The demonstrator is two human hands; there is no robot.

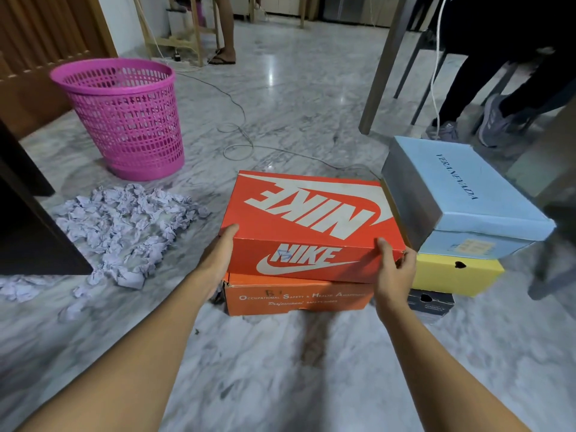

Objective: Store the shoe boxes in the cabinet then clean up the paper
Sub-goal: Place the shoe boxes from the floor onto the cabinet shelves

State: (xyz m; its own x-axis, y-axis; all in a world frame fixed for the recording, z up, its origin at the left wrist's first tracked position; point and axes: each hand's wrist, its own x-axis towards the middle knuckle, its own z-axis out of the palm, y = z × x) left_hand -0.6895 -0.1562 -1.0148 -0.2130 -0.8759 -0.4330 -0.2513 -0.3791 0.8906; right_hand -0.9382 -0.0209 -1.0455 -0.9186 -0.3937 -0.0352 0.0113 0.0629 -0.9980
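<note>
A red Nike shoe box lies on top of an orange safety-shoe box on the marble floor. My left hand grips its left end, thumb over the lid edge. My right hand grips its right front corner, thumb on the lid. To the right stands a second stack: a light blue box on a yellow box on a small black box. Crumpled pale paper lies scattered on the floor at the left.
A pink mesh waste basket stands behind the paper. A dark cabinet edge fills the left side. A cable trails across the floor. A table leg and a seated person's legs are at the back right; another person's leg stands far back.
</note>
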